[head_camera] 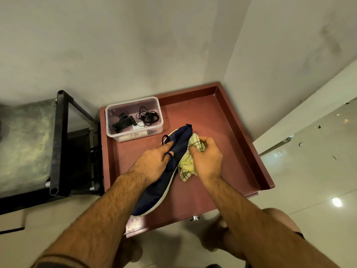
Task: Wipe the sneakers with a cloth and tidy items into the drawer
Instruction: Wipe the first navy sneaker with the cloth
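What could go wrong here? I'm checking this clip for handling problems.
The sneaker is held over the open drawer by the left hand alone, so hard rubbing with the cloth in the right hand could twist it loose. Its loose lace hangs near the plastic box and might snag it.

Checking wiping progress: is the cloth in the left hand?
No, the right hand grips the yellow cloth; the left hand holds the sneaker.
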